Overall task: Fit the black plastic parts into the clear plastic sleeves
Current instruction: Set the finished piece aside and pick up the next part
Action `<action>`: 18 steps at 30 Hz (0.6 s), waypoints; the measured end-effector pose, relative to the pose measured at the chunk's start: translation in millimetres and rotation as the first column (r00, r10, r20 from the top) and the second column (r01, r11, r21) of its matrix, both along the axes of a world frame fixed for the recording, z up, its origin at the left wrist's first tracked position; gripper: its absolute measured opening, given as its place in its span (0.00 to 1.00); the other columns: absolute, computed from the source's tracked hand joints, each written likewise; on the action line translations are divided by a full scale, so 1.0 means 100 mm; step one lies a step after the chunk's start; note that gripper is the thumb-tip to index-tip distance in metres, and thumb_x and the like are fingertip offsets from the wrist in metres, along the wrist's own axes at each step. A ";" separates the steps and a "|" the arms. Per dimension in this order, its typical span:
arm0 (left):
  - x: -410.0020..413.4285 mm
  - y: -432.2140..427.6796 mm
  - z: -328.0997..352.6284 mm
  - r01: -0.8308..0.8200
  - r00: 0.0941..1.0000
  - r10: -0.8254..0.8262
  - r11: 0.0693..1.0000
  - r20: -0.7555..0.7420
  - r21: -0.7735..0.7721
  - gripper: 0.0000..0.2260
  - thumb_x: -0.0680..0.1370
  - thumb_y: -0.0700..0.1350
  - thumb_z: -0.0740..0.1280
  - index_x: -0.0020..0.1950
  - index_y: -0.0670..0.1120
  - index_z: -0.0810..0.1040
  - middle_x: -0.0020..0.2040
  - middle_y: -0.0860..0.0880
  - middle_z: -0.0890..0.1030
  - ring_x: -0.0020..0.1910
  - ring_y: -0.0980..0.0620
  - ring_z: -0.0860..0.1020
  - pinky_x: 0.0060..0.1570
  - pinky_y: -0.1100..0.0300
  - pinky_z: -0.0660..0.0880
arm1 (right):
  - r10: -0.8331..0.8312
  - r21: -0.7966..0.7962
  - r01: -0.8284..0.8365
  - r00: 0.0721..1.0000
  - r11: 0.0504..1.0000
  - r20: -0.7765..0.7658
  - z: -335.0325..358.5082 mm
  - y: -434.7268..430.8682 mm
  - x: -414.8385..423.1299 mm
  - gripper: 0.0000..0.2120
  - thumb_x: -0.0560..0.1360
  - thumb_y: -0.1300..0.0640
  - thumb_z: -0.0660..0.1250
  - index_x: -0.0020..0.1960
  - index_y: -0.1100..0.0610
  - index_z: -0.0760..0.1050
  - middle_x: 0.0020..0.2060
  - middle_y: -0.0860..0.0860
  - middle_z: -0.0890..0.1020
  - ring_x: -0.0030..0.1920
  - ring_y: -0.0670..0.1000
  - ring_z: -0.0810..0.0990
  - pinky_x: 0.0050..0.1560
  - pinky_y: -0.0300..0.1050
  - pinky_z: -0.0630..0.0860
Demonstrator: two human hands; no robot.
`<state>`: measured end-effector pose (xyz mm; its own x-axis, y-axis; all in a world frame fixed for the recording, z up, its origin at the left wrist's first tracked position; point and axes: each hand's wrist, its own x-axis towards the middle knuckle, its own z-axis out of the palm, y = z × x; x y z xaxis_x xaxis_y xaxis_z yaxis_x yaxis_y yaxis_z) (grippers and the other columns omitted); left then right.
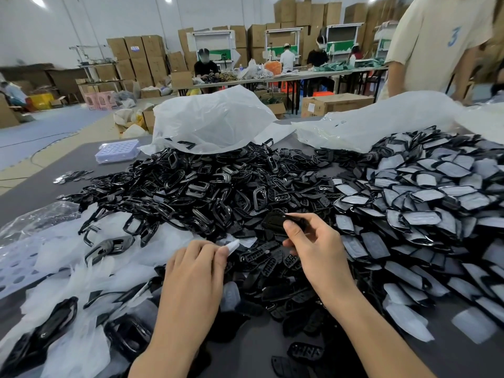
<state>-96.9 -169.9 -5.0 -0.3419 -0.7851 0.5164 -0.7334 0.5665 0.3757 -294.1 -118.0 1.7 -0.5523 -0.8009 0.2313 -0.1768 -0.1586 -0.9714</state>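
My right hand point(313, 246) pinches a black plastic part point(275, 221) between thumb and fingers, just above the heap. My left hand point(196, 268) holds a small clear plastic sleeve point(231, 246) at its fingertips, a short way left of and below the black part. A big pile of loose black parts point(207, 186) covers the middle of the grey table point(35, 192). To the right lies a heap of parts in clear sleeves point(425, 203). Loose clear sleeves point(81, 271) lie at the left.
Two large crumpled plastic bags point(215, 124) lie at the table's far edge. A clear plastic tray point(117, 151) sits at the far left. A person in a pale shirt point(436, 42) stands at the far right. Workers, benches and stacked cartons point(141, 58) fill the background.
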 end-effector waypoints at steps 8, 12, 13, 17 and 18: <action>-0.17 0.13 0.07 0.274 0.892 -0.170 0.940 -0.419 0.202 0.20 0.84 0.59 0.54 0.37 0.54 0.73 0.27 0.54 0.73 0.25 0.59 0.69 0.27 0.68 0.63 | 0.478 -0.220 -0.428 0.726 0.877 0.494 0.06 -0.02 0.17 0.10 0.75 0.54 0.74 0.53 0.57 0.85 0.56 0.59 0.86 0.56 0.55 0.85 0.55 0.44 0.81; -0.22 0.17 0.02 0.318 0.873 -0.198 0.923 -0.446 0.214 0.20 0.84 0.61 0.52 0.38 0.59 0.75 0.29 0.59 0.76 0.27 0.61 0.72 0.29 0.71 0.64 | 0.513 -0.264 -0.442 0.691 0.857 0.509 0.06 -0.03 0.21 0.11 0.75 0.54 0.74 0.54 0.59 0.85 0.54 0.61 0.85 0.55 0.57 0.85 0.55 0.44 0.80; -0.23 0.17 0.01 0.310 0.882 -0.203 0.930 -0.426 0.199 0.18 0.83 0.62 0.53 0.40 0.60 0.76 0.32 0.61 0.77 0.29 0.62 0.74 0.31 0.71 0.66 | 0.502 -0.255 -0.435 0.697 0.864 0.512 0.06 -0.02 0.19 0.11 0.75 0.54 0.73 0.54 0.59 0.85 0.54 0.61 0.86 0.55 0.57 0.85 0.55 0.43 0.81; -0.23 0.17 0.01 0.343 0.853 -0.197 0.910 -0.483 0.234 0.13 0.77 0.62 0.61 0.60 0.65 0.72 0.44 0.62 0.80 0.37 0.60 0.78 0.35 0.72 0.71 | 0.492 -0.232 -0.438 0.700 0.868 0.518 0.09 0.00 0.16 0.11 0.76 0.55 0.70 0.55 0.59 0.85 0.55 0.59 0.86 0.55 0.55 0.86 0.52 0.40 0.81; -0.24 0.17 0.01 0.353 0.848 -0.199 0.904 -0.491 0.243 0.14 0.77 0.60 0.63 0.63 0.63 0.72 0.44 0.60 0.80 0.37 0.58 0.78 0.34 0.71 0.72 | 0.490 -0.232 -0.436 0.702 0.869 0.517 0.09 0.00 0.16 0.11 0.76 0.55 0.70 0.55 0.58 0.85 0.55 0.59 0.86 0.56 0.56 0.86 0.52 0.41 0.81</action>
